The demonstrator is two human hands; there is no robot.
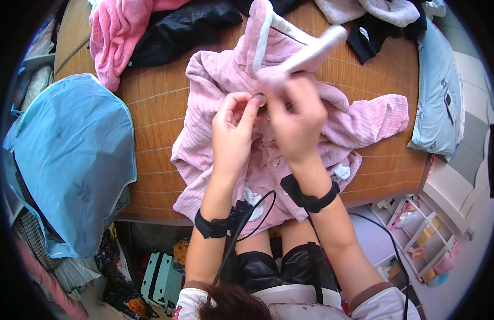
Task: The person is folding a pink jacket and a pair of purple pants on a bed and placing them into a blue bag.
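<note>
A pink ribbed fleece jacket point(215, 160) with a white-trimmed hood point(281, 44) lies spread out before me, its lower edge reaching my thighs. Between thumb and forefinger, my left hand point(233, 128) pinches a round button point(261, 99) near the neck of the jacket. Beside it, my right hand point(301, 116) is curled over the upper front edge; motion blur hides whether its fingers grip the fabric. Below the hands, another round button point(275, 162) shows on the front strip. White appliqué patches point(342, 172) mark the lower front.
A bamboo-slat mat point(155, 160) lies under the jacket. Pink fleece clothing point(119, 36) and a black garment point(183, 32) are at the far left. A blue cover point(75, 160) stands left, a light-blue pillow point(435, 92) right. Black cables point(395, 240) trail from my wrist straps.
</note>
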